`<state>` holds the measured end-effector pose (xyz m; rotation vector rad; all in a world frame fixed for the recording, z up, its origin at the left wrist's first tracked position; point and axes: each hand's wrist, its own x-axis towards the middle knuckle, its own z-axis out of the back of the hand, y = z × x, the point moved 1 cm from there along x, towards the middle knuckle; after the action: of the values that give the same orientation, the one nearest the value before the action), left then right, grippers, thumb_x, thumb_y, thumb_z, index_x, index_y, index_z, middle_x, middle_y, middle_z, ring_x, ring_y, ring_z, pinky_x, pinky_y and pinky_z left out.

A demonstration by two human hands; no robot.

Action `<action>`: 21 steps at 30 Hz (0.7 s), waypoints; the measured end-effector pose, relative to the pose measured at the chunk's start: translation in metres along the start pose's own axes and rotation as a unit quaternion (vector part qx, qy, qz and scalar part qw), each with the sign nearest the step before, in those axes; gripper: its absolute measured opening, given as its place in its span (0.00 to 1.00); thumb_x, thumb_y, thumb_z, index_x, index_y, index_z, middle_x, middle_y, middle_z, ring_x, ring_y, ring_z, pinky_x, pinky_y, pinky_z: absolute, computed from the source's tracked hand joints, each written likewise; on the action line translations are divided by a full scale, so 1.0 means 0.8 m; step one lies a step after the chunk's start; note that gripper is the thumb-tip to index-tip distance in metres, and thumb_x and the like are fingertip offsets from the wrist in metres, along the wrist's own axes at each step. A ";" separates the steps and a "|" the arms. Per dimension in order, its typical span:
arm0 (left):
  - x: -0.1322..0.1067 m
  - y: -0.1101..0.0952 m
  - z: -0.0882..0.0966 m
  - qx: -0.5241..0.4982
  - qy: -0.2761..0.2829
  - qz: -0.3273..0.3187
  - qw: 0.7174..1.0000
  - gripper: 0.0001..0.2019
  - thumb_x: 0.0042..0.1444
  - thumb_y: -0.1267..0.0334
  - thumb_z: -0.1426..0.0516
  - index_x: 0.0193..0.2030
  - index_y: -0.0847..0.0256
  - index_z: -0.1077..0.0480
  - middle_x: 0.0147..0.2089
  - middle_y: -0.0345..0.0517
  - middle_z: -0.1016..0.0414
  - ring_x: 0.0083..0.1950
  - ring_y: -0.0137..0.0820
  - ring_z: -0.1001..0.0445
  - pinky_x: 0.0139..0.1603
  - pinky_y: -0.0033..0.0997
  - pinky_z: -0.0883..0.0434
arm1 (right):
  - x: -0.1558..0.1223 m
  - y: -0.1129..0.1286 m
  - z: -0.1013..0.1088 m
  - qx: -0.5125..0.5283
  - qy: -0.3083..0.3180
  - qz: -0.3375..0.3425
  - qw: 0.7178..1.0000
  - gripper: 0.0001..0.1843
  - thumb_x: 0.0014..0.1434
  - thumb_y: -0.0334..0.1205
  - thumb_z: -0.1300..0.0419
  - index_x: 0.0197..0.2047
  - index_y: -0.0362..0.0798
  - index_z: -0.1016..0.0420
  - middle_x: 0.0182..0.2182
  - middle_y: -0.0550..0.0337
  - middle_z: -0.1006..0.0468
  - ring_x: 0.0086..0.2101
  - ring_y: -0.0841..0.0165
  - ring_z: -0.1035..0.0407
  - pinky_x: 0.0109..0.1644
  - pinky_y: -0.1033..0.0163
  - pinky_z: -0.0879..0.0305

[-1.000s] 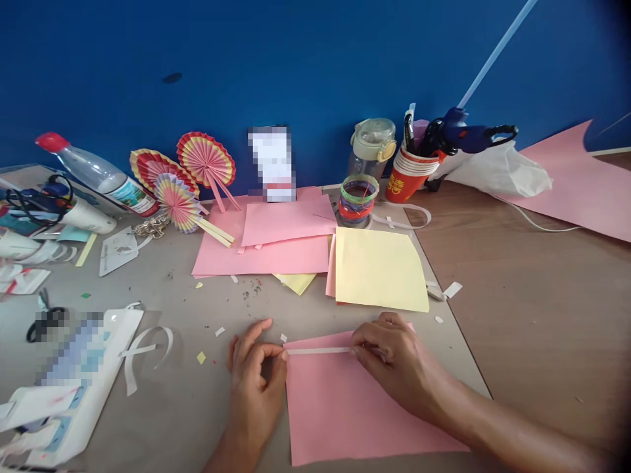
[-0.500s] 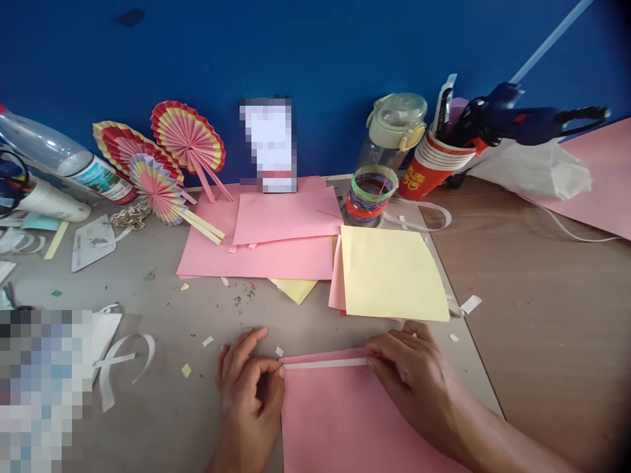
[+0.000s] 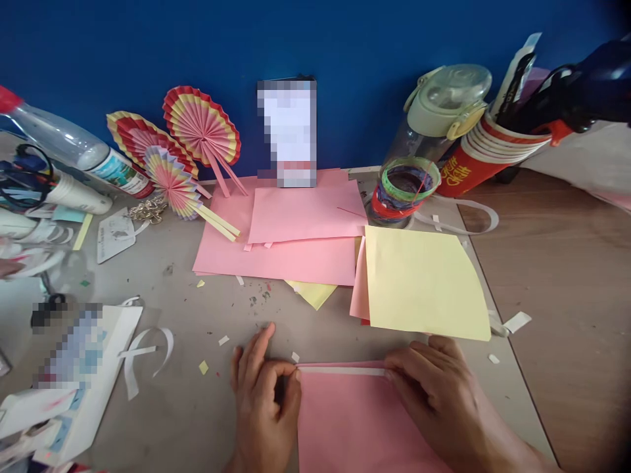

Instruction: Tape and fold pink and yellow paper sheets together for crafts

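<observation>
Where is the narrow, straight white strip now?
Head view, lower centre: the strip lies on the pink paper sheet near its far edge, between left hand and right hand.

One head cam, on me — faces forward and down; my left hand (image 3: 266,407) and right hand (image 3: 438,394) close at bottom, desk (image 3: 172,299) beyond — blue wall (image 3: 355,39) up top.

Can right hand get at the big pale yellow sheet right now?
Likely yes: the right hand is right by the big pale yellow sheet, nothing visible blocking it. But it's pinching at the white strip, so would probably need to let go first.
</observation>
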<state>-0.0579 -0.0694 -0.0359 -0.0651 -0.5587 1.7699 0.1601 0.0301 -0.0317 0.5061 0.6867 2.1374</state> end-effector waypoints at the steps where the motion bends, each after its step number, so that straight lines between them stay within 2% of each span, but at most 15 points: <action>1: 0.000 0.000 0.000 0.004 0.001 -0.002 1.000 0.07 0.57 0.71 0.46 0.29 0.58 0.36 0.60 0.54 0.34 0.61 0.39 0.36 0.66 0.54 0.51 | 0.000 0.000 0.000 0.001 -0.004 0.002 1.000 0.11 0.63 0.32 0.50 0.28 0.49 0.36 0.19 0.69 0.34 0.20 0.72 0.40 0.37 0.59 0.51; 4: 0.000 -0.001 -0.001 0.011 0.003 -0.002 1.000 0.08 0.57 0.71 0.47 0.28 0.57 0.36 0.60 0.54 0.34 0.61 0.38 0.36 0.66 0.54 0.52 | 0.002 0.001 0.000 0.001 -0.002 0.004 1.000 0.11 0.63 0.31 0.51 0.29 0.49 0.36 0.19 0.70 0.33 0.20 0.73 0.39 0.39 0.59 0.51; 10: -0.001 -0.001 -0.003 0.019 -0.012 0.001 1.000 0.08 0.57 0.71 0.47 0.28 0.58 0.36 0.62 0.57 0.36 0.61 0.41 0.36 0.66 0.56 0.52 | -0.001 -0.002 -0.004 0.010 -0.006 -0.016 1.000 0.06 0.61 0.30 0.49 0.39 0.49 0.36 0.22 0.70 0.29 0.23 0.70 0.34 0.42 0.57 0.48; 16: -0.004 -0.001 -0.005 0.037 -0.007 0.006 0.999 0.07 0.57 0.70 0.46 0.29 0.58 0.37 0.63 0.57 0.38 0.63 0.42 0.38 0.67 0.57 0.56 | -0.001 -0.002 -0.002 -0.004 -0.003 -0.017 1.000 0.07 0.61 0.28 0.50 0.39 0.49 0.36 0.23 0.67 0.28 0.24 0.69 0.33 0.40 0.57 0.45; 21: -0.003 -0.002 -0.004 0.045 -0.003 0.015 0.999 0.07 0.58 0.69 0.47 0.30 0.57 0.39 0.64 0.58 0.39 0.64 0.42 0.40 0.67 0.57 0.56 | 0.000 -0.003 -0.002 -0.015 -0.006 -0.004 1.000 0.06 0.61 0.31 0.50 0.39 0.50 0.36 0.23 0.64 0.27 0.26 0.66 0.31 0.38 0.57 0.41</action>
<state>-0.0548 -0.0704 -0.0391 -0.0063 -0.4830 1.8228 0.1607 0.0307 -0.0346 0.4995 0.6473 2.1327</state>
